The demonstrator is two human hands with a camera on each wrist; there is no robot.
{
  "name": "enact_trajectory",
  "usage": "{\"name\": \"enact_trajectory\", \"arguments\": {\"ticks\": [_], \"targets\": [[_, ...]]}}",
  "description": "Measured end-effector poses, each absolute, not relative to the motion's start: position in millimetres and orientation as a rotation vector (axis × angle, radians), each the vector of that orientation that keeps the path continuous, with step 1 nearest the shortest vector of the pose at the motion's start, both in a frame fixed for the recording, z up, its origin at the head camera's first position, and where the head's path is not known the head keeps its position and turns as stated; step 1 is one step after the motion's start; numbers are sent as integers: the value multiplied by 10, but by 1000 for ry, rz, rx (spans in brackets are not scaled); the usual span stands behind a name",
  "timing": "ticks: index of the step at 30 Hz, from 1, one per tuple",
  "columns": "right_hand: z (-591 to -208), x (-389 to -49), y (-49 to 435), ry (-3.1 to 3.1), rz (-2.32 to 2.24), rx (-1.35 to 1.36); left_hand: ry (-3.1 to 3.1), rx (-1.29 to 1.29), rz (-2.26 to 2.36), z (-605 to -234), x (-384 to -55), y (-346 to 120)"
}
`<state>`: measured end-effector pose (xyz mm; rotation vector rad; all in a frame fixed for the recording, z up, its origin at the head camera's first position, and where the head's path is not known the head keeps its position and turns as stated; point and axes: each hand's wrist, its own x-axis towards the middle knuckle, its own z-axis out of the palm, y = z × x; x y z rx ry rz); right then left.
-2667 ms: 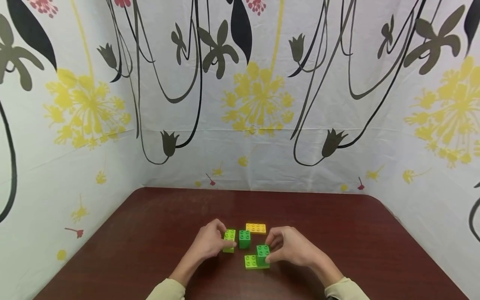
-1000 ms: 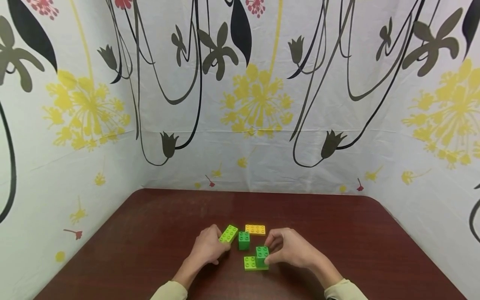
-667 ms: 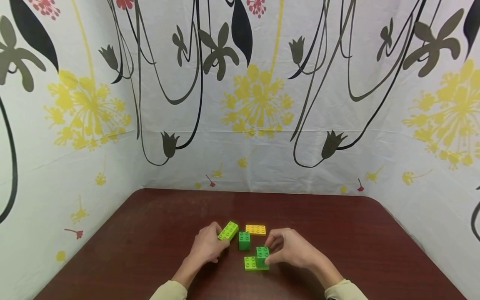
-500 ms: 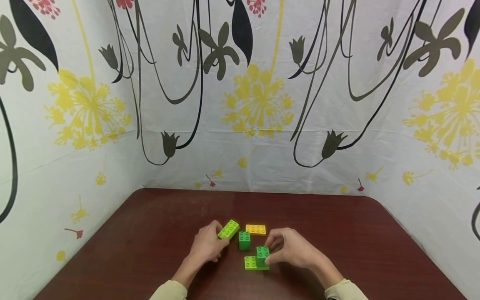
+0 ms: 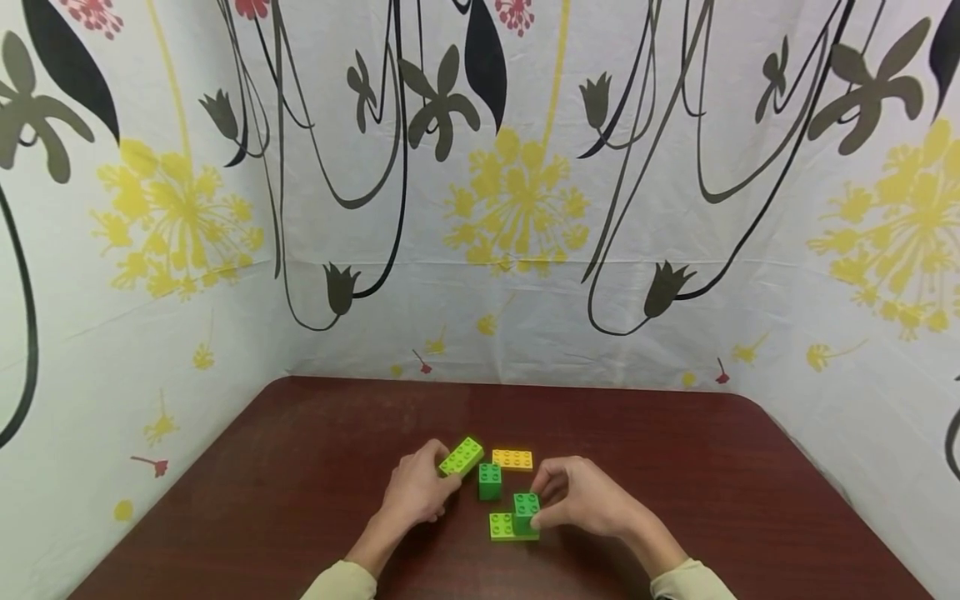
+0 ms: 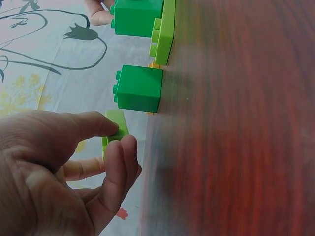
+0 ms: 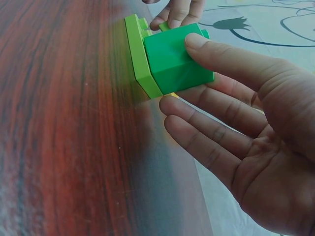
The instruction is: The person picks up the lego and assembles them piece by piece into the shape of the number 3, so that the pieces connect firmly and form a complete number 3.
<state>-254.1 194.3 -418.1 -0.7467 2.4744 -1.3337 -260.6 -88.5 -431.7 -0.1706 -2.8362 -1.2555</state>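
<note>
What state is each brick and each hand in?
Slanted lime brick, held up off the table
Left hand, pinching the slanted lime brick
Lower lime brick, on the table, left half bare
Stacked green brick, sitting on the lower lime brick's right half
Right hand, gripping the stacked green brick
Free green brick, upright on the table, untouched
Yellow brick, on the table, untouched

head: above table, facing forward and down, farthest off, reaching floral sheet | left wrist: close by left hand, low across table, sideways | right wrist: close by right hand, likewise sideways | wrists share: green block on lime brick
</note>
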Motion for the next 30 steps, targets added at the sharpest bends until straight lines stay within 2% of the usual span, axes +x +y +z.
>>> {"name": "enact_trajectory", "arguments": {"ticks": [14, 30], "targets": [[-4175, -2541, 1946, 2447, -1343, -737, -2815, -179, -1276, -4271, -2572, -863], [-4180, -2537, 1958, 2456, -1342, -733, -2739, -302, -1387, -4227, -2554, -847]]}}
